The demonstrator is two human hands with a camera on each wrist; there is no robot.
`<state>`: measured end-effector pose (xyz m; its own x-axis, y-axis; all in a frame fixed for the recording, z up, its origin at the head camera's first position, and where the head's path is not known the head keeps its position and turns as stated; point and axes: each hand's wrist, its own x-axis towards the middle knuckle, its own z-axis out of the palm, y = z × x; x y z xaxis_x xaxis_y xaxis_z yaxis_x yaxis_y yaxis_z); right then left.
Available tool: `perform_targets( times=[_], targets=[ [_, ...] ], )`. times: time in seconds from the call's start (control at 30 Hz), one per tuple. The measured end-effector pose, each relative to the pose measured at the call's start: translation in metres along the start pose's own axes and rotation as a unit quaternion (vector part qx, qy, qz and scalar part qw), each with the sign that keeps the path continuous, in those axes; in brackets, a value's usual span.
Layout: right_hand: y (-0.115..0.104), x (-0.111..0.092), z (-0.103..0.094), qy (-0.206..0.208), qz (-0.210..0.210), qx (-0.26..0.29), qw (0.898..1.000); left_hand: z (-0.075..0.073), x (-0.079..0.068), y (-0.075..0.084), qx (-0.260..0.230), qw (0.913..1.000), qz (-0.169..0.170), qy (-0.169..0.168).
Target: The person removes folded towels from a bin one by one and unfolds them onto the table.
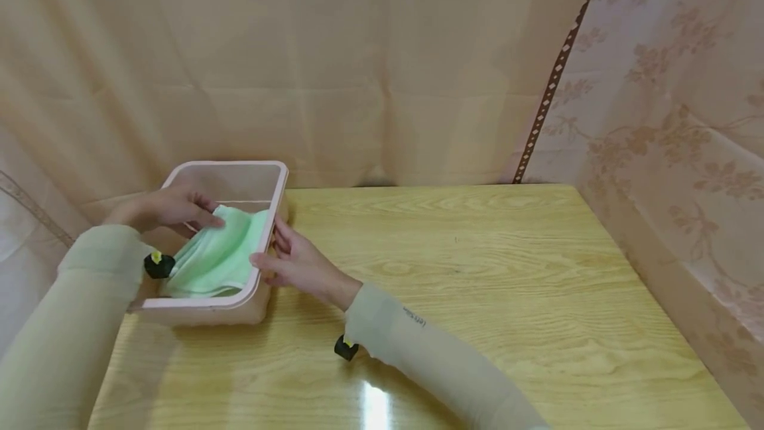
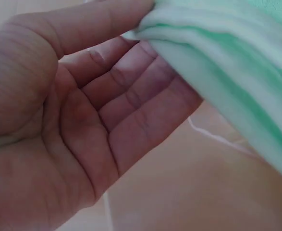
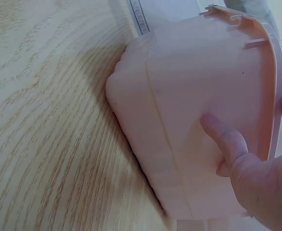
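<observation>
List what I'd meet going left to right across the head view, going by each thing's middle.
Left sleeve → left hand → green cloth → right hand → right sleeve → floral curtain.

At left I'm getting a mint-green, white-edged folded cloth [image 1: 229, 257] and a pale-pink rectangular plastic tub [image 1: 209, 315]; near, a yellowish wood-grained table [image 1: 453, 271]; far, plain beige hanging fabric [image 1: 358, 52]; right, pink floral hanging fabric [image 1: 686, 71].
</observation>
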<state>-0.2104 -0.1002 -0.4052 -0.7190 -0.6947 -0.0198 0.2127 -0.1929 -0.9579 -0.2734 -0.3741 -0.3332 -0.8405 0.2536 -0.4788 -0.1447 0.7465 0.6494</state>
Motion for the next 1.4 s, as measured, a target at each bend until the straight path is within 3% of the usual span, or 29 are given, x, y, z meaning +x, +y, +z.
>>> perform_targets(
  times=[0.43, 0.73, 0.97, 1.13, 1.4],
  targets=[
    [-0.002, 0.003, -0.002, -0.009, -0.002, -0.013, 1.000, -0.011, -0.030, 0.020, -0.004, 0.9973, 0.034, 0.066],
    [0.000, 0.002, 0.001, 0.004, -0.001, 0.006, 1.000, -0.012, -0.041, 0.026, -0.017, 0.9955, 0.046, 0.081],
    [0.000, 0.000, -0.001, -0.004, -0.002, 0.009, 1.000, -0.005, -0.049, 0.036, -0.074, 0.9900, 0.046, 0.111],
    [-0.002, 0.000, -0.001, -0.003, 0.003, 0.011, 1.000, 0.002, -0.054, 0.052, -0.069, 0.9867, 0.048, 0.139],
    [-0.006, -0.003, -0.003, 0.001, 0.015, 0.000, 1.000, 0.011, -0.058, 0.069, -0.085, 0.9821, 0.067, 0.154]
  ],
)
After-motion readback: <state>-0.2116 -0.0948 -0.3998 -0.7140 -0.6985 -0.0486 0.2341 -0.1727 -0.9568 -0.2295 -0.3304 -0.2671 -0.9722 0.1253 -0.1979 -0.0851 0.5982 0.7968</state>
